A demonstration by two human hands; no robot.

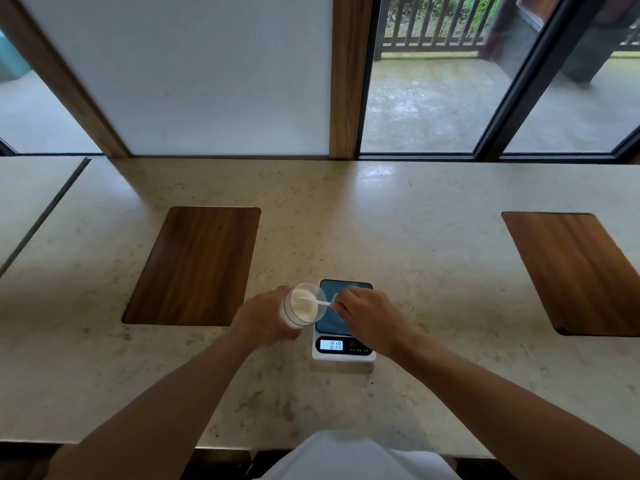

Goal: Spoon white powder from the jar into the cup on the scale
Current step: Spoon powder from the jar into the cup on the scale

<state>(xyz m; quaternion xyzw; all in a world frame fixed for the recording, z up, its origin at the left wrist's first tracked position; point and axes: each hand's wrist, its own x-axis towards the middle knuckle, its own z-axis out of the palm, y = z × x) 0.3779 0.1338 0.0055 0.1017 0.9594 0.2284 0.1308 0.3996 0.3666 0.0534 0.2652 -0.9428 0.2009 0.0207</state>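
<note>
A clear jar of white powder is tilted toward the scale, gripped from the left by my left hand. My right hand pinches the handle of a white spoon whose bowl is inside the jar's mouth, in the powder. A white kitchen scale with a dark blue platform lies just right of the jar; its display reads 0.19. The cup on the scale is mostly hidden behind my right hand; only a faint clear rim shows.
The pale stone counter runs wide to both sides. Two dark wooden inlaid panels sit in it, one at the left and one at the far right. Windows and a wooden post stand behind the counter.
</note>
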